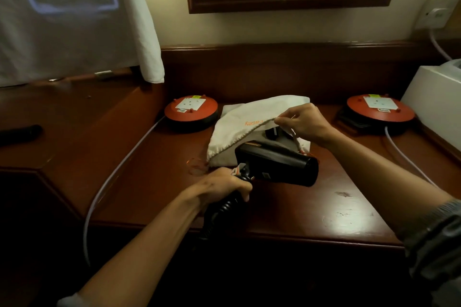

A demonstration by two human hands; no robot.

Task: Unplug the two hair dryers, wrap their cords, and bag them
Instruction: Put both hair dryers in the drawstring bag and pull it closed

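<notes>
A black hair dryer [277, 164] hangs just above the dark wooden desk [311, 212], its barrel lying across the mouth of a white cloth bag [249, 117] with orange lettering. My left hand [224, 185] grips the dryer's handle together with its coiled black cord [219, 212], which trails down past the desk's front edge. My right hand [303, 121] pinches the bag's upper rim and lifts it open. Inside the opening a dark object [273, 133] shows, too shadowed to identify.
Two round orange cable reels with white sockets sit at the back, one on the left [190, 109] and one on the right [380, 109], each with a pale cable running off. A white appliance [434, 107] stands far right, a wall socket [437, 12] above it, a white cloth [74, 20] at left.
</notes>
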